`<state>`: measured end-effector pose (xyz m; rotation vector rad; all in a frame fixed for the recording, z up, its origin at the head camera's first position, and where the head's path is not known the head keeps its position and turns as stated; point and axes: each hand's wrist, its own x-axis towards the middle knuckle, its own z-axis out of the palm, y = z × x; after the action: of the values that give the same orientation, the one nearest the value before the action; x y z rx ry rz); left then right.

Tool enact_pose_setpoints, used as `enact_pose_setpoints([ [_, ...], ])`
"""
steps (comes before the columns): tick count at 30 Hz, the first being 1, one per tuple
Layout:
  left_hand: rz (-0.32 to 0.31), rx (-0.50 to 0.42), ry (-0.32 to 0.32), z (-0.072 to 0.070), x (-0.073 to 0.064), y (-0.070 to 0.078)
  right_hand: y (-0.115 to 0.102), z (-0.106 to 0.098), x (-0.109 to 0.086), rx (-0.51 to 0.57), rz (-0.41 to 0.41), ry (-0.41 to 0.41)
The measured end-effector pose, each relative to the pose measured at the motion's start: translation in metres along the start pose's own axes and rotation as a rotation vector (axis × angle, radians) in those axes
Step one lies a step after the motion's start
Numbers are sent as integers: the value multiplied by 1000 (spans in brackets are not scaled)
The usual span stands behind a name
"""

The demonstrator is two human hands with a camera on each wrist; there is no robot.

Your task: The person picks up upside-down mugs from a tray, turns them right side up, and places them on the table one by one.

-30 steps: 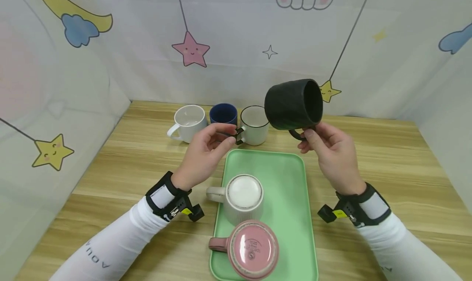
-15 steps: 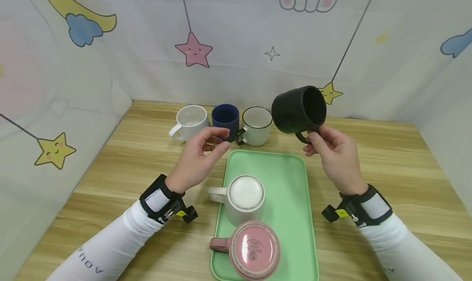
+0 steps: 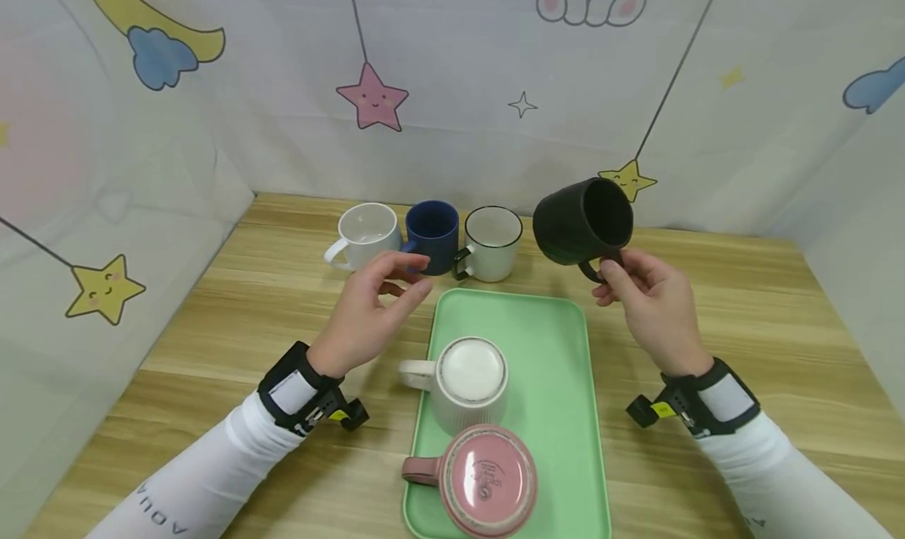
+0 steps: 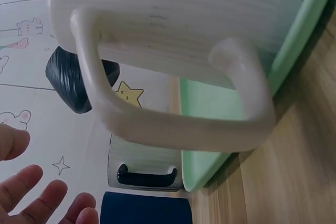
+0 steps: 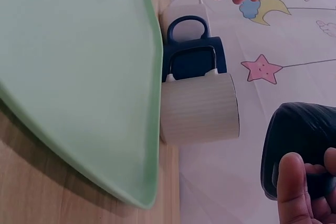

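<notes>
My right hand [image 3: 654,307] pinches the handle of a black mug [image 3: 571,223], held in the air on its side with the mouth turned right. My left hand [image 3: 371,311] hovers with loosely bent fingers and nothing in it, in front of a white mug [image 3: 366,236] and a blue mug [image 3: 433,229]. Beside the blue one stands a white mug with a black rim and handle [image 3: 493,244]. On the green tray [image 3: 544,327] a ribbed off-white mug [image 3: 470,378] and a pink mug [image 3: 488,480] sit upside down, handles pointing left.
The wooden table [image 3: 749,311] ends at a fabric backdrop [image 3: 452,154] printed with stars and clouds. The row of three upright mugs stands along the table's back, behind the tray. In the left wrist view the ribbed mug's handle [image 4: 178,129] looms very close.
My left hand has let go of the black-handled white mug and drawn back left and toward me. The right hand has brought the black mug slightly right and lower.
</notes>
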<state>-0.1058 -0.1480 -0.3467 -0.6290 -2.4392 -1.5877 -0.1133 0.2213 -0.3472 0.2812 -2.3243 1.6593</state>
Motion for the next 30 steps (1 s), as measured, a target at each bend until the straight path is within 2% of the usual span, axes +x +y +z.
enact_pose_setpoints([
  [20, -3, 52, -35, -4, -8, -3, 8, -1, 0, -43, 61, -27],
  [30, 8, 77, -26, -9, -10, -8, 14, -1, 3, -87, 73, -29],
])
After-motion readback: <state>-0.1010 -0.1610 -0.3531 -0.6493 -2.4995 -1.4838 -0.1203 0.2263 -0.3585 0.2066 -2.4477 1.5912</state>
